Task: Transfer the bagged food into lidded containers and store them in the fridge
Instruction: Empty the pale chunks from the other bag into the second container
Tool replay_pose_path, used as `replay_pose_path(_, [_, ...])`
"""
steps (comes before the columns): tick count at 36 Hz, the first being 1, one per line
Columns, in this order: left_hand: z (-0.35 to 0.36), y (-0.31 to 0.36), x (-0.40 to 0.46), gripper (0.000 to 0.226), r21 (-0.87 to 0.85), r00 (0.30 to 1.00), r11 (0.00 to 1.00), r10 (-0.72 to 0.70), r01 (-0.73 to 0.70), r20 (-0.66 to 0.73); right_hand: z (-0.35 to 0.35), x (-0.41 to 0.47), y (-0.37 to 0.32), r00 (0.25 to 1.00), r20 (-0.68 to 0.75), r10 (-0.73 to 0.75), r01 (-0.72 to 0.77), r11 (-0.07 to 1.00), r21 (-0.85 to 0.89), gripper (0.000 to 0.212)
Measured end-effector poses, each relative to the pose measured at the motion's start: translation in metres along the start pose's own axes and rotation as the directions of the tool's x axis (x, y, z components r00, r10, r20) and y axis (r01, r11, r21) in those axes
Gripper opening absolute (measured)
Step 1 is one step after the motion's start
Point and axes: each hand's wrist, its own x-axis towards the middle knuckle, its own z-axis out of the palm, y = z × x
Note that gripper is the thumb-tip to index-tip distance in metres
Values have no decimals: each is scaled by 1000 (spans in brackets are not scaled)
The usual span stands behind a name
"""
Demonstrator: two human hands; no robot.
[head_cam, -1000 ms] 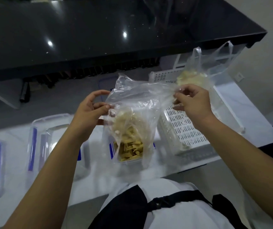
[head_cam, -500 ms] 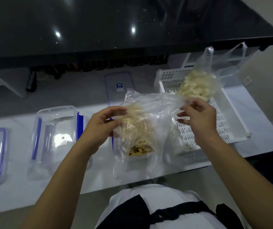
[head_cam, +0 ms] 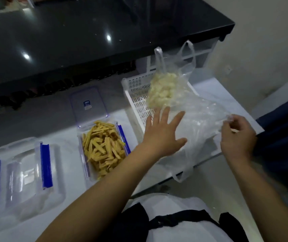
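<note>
So the left hand [head_cam: 162,135] is now wide open, fingers spread flat, reaching over the near edge of the white slotted basket [head_cam: 136,95], toward the bag of pale chunks [head_cam: 162,89] that's sitting up in it. It isn't holding anything. The right hand [head_cam: 235,135] is pinching the crumpled edge of the empty clear bag [head_cam: 197,123], which is draped over the front of the basket with one handle loop dangling off the counter [head_cam: 227,95] edge.

Big change from a second ago: back then both hands had that bag pulled open above the container and the yellow sticks were still sliding out. Half a second ago the bag was still bunched between both hands. Now the bag's drained and shoved off to the right, the left hand has let go entirely, and all the yellow strips [head_cam: 103,147] are piled in the open container [head_cam: 122,135] in the middle of the counter. The view has tipped down and right too.

What that means, I reckon: bag one is done except for the lid. The lid with the little label [head_cam: 89,103] lies flat just behind that container, so it's still unsealed. The other clear container [head_cam: 22,173] with blue clips sits to the left, apparently empty, looks like it's meant for the pale stuff. My guess is the left hand goes for that second bag next. Nothing's in the fridge yet.
</note>
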Motion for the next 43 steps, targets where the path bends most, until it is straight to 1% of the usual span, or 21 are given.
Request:
replay_pose_path(1, [8, 6, 6, 80, 34, 999, 999, -1, -1, 42, -4, -2, 7, 997, 65, -38, 42, 997, -60, 21])
replay_pose_path(3, [20, 15, 19, 71, 65, 994, 998, -15, 8, 108, -9, -4, 17, 970, 227, -90, 125, 982, -144, 47])
replay_pose_path(5, [28, 20, 30, 65, 79, 987, 997, -39, 26, 155, -12, -5, 21, 920, 378, -99, 207, 944, -258, 70])
replay_pose_path(6, [30, 21, 34, 62, 90, 983, 995, -50, 34, 175, -12, -4, 21, 893, 438, -102, 256, 915, -310, 75])
replay_pose_path(9, [28, 22, 49, 55, 86, 971, 995, -69, 51, 229, -9, 4, 21, 790, 593, -155, 453, 800, -395, 69])
replay_pose_path(11, [20, 20, 61, 52, 31, 968, 997, -70, 64, 242, -6, 12, 19, 734, 648, -204, 542, 751, -377, 66])
replay_pose_path(14, [8, 17, 76, 53, -165, 977, 981, -66, 101, 204, 1, 23, 13, 681, 618, -394, 640, 730, -239, 59])
replay_pose_path(16, [5, 15, 81, 65, -311, 971, 942, -56, 128, 231, 7, 33, 10, 629, 598, -497, 693, 707, -141, 59])
replay_pose_path(17, [6, 15, 81, 74, -335, 964, 933, -39, 129, 263, 10, 39, 8, 590, 625, -511, 712, 694, -106, 61])
replay_pose_path(18, [7, 15, 80, 81, -316, 957, 942, -18, 114, 291, 14, 46, 8, 540, 683, -492, 732, 675, -93, 65])
replay_pose_path(20, [13, 13, 78, 85, -215, 946, 974, 2, 72, 325, 21, 57, 11, 403, 842, -357, 796, 591, -130, 72])
replay_pose_path(22, [18, 8, 76, 85, -27, 928, 998, -45, 59, 370, 27, 64, 19, 263, 949, -175, 860, 489, -149, 73])
replay_pose_path(23, [19, 5, 75, 83, 70, 915, 996, -83, 60, 395, 29, 66, 22, 226, 967, -115, 873, 465, -148, 72])
replay_pose_path(24, [19, 2, 74, 78, 130, 905, 990, -109, 60, 411, 30, 68, 25, 214, 974, -79, 878, 452, -157, 74])
replay_pose_path(25, [18, 0, 73, 71, 146, 903, 987, -119, 63, 413, 31, 69, 26, 222, 974, -53, 879, 442, -176, 79])
replay_pose_path(27, [13, -1, 68, 61, 128, 919, 989, -112, 67, 378, 34, 72, 25, 257, 966, -9, 880, 416, -230, 93])
replay_pose_path(28, [10, 0, 64, 58, 119, 931, 991, -102, 64, 350, 36, 72, 24, 272, 962, 9, 878, 407, -252, 95])
replay_pose_path(30, [4, 1, 52, 55, 93, 951, 994, -77, 52, 298, 43, 72, 23, 291, 956, 37, 873, 399, -281, 93])
replay_pose_path(32, [-1, 2, 34, 54, 47, 964, 997, -71, 61, 255, 52, 70, 22, 312, 948, 69, 865, 392, -313, 85])
replay_pose_path(37, [-9, -7, -17, 53, -177, 984, 972, -131, 152, 123, 71, 63, 16, 377, 916, 134, 825, 402, -398, 78])
replay_pose_path(43, [-13, -28, -67, 57, -314, 972, 922, -234, 229, 22, 70, 65, 0, 397, 905, 153, 753, 509, -416, 74])
